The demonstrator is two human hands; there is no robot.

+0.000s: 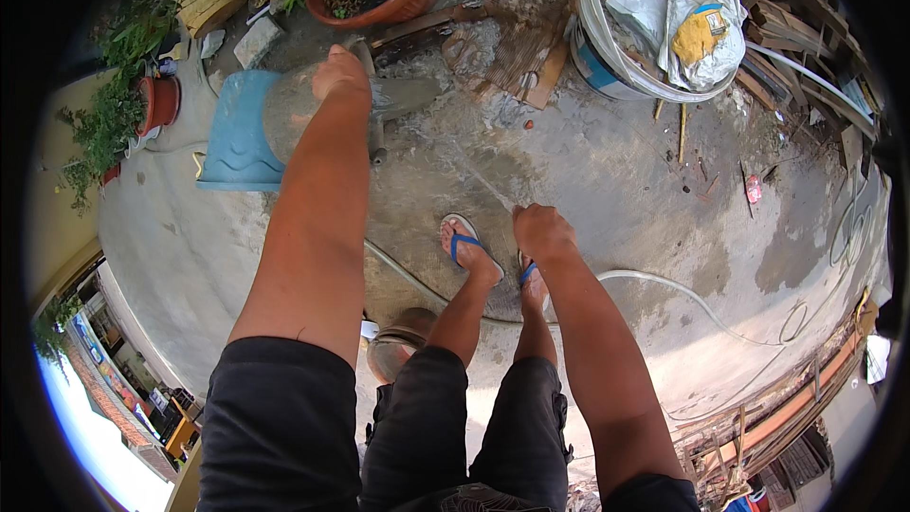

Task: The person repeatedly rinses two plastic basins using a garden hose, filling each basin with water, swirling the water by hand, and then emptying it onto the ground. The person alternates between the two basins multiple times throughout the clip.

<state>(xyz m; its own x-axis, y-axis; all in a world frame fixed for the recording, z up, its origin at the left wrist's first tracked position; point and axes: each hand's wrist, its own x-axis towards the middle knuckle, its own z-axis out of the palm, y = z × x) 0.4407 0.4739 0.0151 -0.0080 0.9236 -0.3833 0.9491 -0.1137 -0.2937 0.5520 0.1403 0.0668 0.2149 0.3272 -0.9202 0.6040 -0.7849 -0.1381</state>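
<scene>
My left hand [343, 75] is closed at the edge of a mud-smeared pot [288, 110] that lies on its side; its fingers are partly hidden. Against that pot's left side lies a light-blue plastic tub [242, 131], also tipped over. Muddy water [405, 96] spreads from the mouth side across the concrete. In my right hand [544, 227], a fist above my right foot, is the end of a hose, mostly covered by the fingers. A thin jet of water [483, 181] runs from it towards the pot. The pale hose [661, 283] trails behind my feet.
A large terracotta planter [398, 3] and a broken concrete block [257, 41] are beyond the pot. Far right, a white bucket [611, 75] of rubbish stands beside piled scrap wood [796, 21]. Another clay pot [389, 354] is near my left leg. The floor is wet in patches.
</scene>
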